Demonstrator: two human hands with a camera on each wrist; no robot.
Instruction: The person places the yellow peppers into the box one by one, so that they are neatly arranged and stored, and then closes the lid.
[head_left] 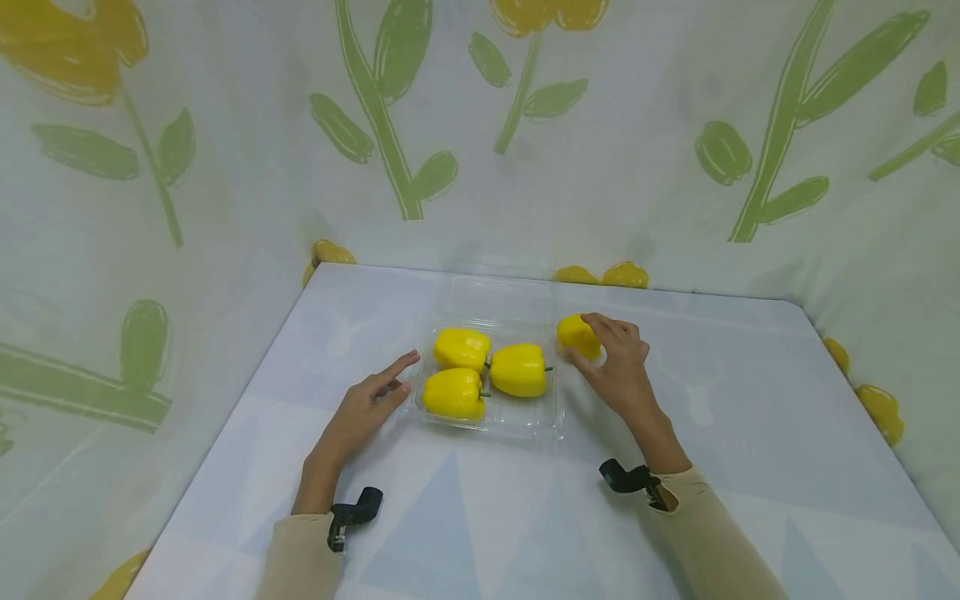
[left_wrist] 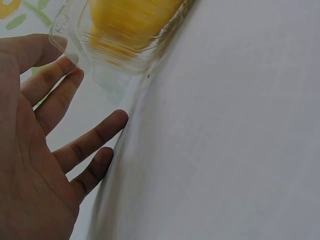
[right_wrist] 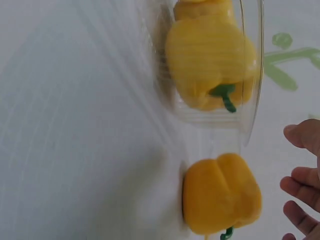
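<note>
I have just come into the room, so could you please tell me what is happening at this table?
A person is working at a table. Three yellow peppers lie in a clear box. The right hand is over a fourth pepper, just right of the box, not gripping it. The left hand is at the box's left edge.

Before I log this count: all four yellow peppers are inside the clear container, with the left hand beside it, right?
Not quite: three yellow peppers are inside the clear container, with the left hand beside it; the fourth pepper is outside, near the right hand, as the head view shows.
</note>
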